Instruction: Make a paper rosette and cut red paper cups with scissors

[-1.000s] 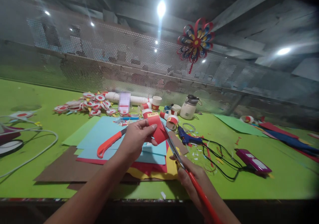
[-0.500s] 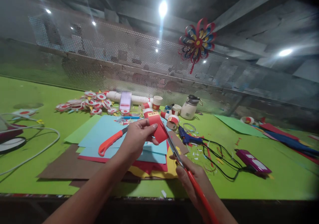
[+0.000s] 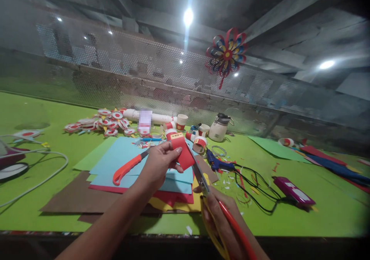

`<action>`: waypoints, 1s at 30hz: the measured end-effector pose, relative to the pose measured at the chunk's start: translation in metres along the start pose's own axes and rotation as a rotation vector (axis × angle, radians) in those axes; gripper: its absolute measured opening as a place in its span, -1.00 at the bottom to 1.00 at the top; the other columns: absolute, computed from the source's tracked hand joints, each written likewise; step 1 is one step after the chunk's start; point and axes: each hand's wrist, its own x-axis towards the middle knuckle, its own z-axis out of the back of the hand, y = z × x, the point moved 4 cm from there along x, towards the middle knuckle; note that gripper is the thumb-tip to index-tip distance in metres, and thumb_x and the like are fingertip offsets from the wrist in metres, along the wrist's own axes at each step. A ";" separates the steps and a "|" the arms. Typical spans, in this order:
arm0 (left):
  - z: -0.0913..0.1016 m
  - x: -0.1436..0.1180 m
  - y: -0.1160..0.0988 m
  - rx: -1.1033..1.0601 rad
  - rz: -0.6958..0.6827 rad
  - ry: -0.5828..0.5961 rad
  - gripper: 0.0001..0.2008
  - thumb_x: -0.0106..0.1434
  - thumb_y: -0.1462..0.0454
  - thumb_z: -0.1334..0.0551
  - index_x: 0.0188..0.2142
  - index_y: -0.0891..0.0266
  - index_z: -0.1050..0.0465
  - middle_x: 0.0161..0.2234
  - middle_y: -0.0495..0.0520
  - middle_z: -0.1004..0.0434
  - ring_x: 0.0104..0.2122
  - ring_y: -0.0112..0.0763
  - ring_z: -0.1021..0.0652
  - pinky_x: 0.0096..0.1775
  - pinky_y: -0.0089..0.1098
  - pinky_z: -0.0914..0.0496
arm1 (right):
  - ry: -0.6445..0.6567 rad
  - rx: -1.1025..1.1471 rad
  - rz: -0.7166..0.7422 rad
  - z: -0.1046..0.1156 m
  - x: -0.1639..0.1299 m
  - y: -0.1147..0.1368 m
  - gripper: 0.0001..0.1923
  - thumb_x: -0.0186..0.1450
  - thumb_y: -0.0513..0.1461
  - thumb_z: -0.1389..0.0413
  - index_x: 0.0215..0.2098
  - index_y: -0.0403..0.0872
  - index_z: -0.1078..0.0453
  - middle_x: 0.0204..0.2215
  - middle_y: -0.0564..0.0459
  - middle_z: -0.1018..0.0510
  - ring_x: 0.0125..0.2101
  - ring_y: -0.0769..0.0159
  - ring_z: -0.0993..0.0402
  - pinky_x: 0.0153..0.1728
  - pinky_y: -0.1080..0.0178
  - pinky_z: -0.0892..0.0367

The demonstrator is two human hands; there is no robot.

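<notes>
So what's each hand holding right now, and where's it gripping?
The left hand pinches the red paper by its left edge. The right hand holds the scissors by their handles, blades at the paper.

A stack of paper sheets lies on the worktop, with a knife on top of it. Behind the stack sit paper discs to the left, cups in the middle and a jug to the right. Right of the stack lies a glue gun, then its cable, then a phone. A cord lies at the far left. A paper flower hangs on the mesh screen behind.
</notes>
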 end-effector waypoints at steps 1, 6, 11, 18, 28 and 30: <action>0.000 0.000 0.000 -0.003 -0.002 -0.001 -0.77 -0.01 0.25 -0.35 -0.37 0.36 -0.46 -0.54 0.04 -0.52 -0.68 -0.51 -0.44 -0.65 -0.46 -0.38 | 0.016 0.046 -0.018 -0.002 0.000 -0.002 -0.40 0.29 0.15 0.15 -0.16 -0.20 -0.36 -0.72 0.24 -0.09 -0.71 0.50 0.03 -0.71 0.40 0.08; 0.002 0.000 0.002 -0.001 0.012 -0.020 -0.77 -0.01 0.25 -0.35 -0.39 0.38 -0.46 -0.55 0.05 -0.52 -0.72 -0.53 -0.43 -0.67 -0.49 -0.33 | 0.006 0.041 0.000 -0.005 0.000 -0.005 -0.43 0.26 0.15 0.10 -0.21 -0.17 -0.37 -0.72 0.23 -0.11 -0.72 0.51 0.00 -0.72 0.42 0.05; 0.002 0.000 0.001 -0.014 0.009 -0.018 -0.78 0.00 0.25 -0.34 -0.39 0.38 -0.45 -0.57 0.04 -0.51 -0.68 -0.51 -0.44 -0.65 -0.47 -0.38 | -0.040 -0.027 0.027 -0.006 0.001 -0.002 -0.43 0.25 0.16 0.09 -0.28 -0.16 -0.39 -0.69 0.21 -0.11 -0.69 0.48 -0.03 -0.72 0.42 0.04; 0.000 -0.002 0.002 -0.040 0.009 0.026 -0.74 -0.01 0.22 -0.35 -0.37 0.40 -0.50 -0.55 0.10 -0.53 -0.64 -0.47 -0.45 -0.64 -0.46 -0.40 | -0.082 -0.172 0.132 -0.005 0.005 0.011 -0.42 0.28 0.13 0.13 -0.23 -0.18 -0.42 -0.64 0.13 -0.23 -0.63 0.44 -0.10 -0.64 0.38 -0.05; -0.001 -0.004 0.003 -0.046 0.015 0.011 -0.72 -0.03 0.23 -0.36 -0.34 0.41 -0.52 -0.53 0.11 -0.55 -0.64 -0.50 -0.44 -0.64 -0.48 -0.40 | -0.088 -0.074 0.094 -0.011 0.007 0.000 -0.44 0.28 0.13 0.10 -0.23 -0.18 -0.40 -0.68 0.19 -0.13 -0.66 0.46 -0.03 -0.67 0.38 0.05; 0.000 -0.004 0.003 -0.051 0.014 0.012 -0.73 -0.02 0.24 -0.36 -0.35 0.41 -0.52 -0.53 0.11 -0.55 -0.64 -0.49 -0.45 -0.64 -0.48 -0.40 | -0.089 -0.093 0.110 -0.011 0.008 -0.002 -0.45 0.29 0.11 0.10 -0.23 -0.19 -0.40 -0.68 0.18 -0.16 -0.66 0.46 -0.03 -0.67 0.38 0.05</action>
